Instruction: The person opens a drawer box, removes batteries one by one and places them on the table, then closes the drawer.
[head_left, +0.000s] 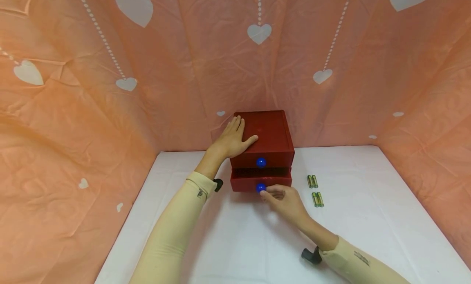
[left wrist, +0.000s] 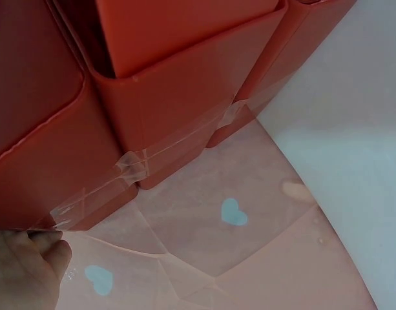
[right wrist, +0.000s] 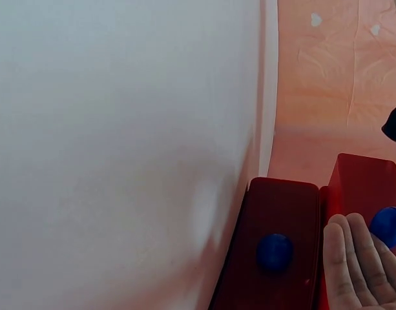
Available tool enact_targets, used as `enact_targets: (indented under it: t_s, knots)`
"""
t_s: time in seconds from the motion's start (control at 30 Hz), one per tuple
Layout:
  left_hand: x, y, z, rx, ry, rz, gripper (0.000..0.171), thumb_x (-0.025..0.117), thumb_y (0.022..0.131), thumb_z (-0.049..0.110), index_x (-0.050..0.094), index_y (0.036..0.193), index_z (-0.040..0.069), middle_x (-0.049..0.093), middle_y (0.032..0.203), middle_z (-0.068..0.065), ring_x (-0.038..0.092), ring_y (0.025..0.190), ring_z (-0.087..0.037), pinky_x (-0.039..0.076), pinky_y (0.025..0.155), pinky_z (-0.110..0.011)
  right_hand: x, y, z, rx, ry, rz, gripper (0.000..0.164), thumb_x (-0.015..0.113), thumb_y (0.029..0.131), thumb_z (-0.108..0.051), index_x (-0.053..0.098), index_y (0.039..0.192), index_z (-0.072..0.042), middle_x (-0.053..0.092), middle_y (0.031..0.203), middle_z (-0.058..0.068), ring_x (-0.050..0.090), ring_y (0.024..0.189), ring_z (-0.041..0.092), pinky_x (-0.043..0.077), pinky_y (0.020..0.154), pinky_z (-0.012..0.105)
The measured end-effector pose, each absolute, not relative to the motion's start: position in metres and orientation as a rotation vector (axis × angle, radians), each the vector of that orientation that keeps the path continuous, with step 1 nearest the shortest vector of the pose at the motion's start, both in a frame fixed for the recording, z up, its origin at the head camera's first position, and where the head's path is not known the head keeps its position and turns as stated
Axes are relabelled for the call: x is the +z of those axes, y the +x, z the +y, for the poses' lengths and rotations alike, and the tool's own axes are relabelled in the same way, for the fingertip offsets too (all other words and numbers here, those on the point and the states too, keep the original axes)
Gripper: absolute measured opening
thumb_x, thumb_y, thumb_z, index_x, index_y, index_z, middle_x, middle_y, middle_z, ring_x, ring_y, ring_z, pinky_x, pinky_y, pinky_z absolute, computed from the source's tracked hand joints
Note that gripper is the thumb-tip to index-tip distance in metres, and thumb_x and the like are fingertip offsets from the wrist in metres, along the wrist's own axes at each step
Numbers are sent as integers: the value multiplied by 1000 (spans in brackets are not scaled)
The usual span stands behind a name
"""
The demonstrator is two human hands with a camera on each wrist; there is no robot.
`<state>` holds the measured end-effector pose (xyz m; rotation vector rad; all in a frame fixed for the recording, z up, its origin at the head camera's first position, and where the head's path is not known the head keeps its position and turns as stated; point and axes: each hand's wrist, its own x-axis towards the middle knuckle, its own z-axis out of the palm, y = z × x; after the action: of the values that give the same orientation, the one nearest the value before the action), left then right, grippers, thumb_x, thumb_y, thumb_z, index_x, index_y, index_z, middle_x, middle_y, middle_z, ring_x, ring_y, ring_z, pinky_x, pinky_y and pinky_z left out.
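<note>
Red drawer box: the red drawer box sits at the back of the white counter, near the peach backdrop with white hearts.
Lower drawer: the lower drawer stands partly out, dark gap above its front edge.
Upper drawer: the upper drawer is flush; its blue upper knob is untouched.
Left hand: the left hand rests on the box top, left side; fingers straight, thumb spread away from them.
Right hand: the right hand pinches the blue lower knob, thumb and fingers together on it, other fingers bent.
Batteries: front pair and rear pair lie right of the box, well apart from the left hand.
Tape: clear tape crosses box seams, left wrist view.
Sleeves: left sleeve, right sleeve, both pale yellow.
</note>
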<state>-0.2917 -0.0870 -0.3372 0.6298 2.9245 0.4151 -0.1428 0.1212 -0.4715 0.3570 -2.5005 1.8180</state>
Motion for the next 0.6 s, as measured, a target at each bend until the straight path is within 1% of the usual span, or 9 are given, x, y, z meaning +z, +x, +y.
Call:
enact_targets:
  t_s: [0.07, 0.3, 0.43, 0.6]
  knots:
    - [-337, -291, -87, 421, 630, 2922, 96, 33, 110, 70, 3, 172, 2, -5, 180, -15, -11, 167, -26, -4, 135, -39, -471, -145, 121, 1826, 348, -2488, 23, 81, 99, -20, 81, 108, 2, 82, 95, 11, 81, 89, 25, 63, 79, 23]
    - [-337, -291, -87, 414, 633, 2922, 96, 33, 110, 69, 3, 171, 2, -5, 180, -15, -11, 167, -26, -6, 134, -37, -473, -154, 120, 1805, 305, -2487, 22, 81, 99, -22, 81, 106, -1, 82, 92, 8, 80, 87, 23, 63, 77, 23]
    - [-337, -292, -87, 413, 634, 2921, 96, 33, 110, 69, 2, 171, 2, -6, 180, -15, -12, 166, -26, -6, 134, -37, -475, -159, 121, 1822, 303, -2481, 24, 81, 99, -24, 82, 107, -1, 82, 91, 8, 81, 88, 27, 62, 76, 23]
    - [-338, -294, -87, 406, 637, 2925, 96, 32, 110, 70, 2, 171, 2, -6, 180, -15, -11, 167, -26, -6, 134, -37, -476, -165, 121, 1866, 287, -2480, 27, 80, 100, -26, 81, 108, -1, 82, 90, 9, 81, 88, 28, 62, 75, 23]
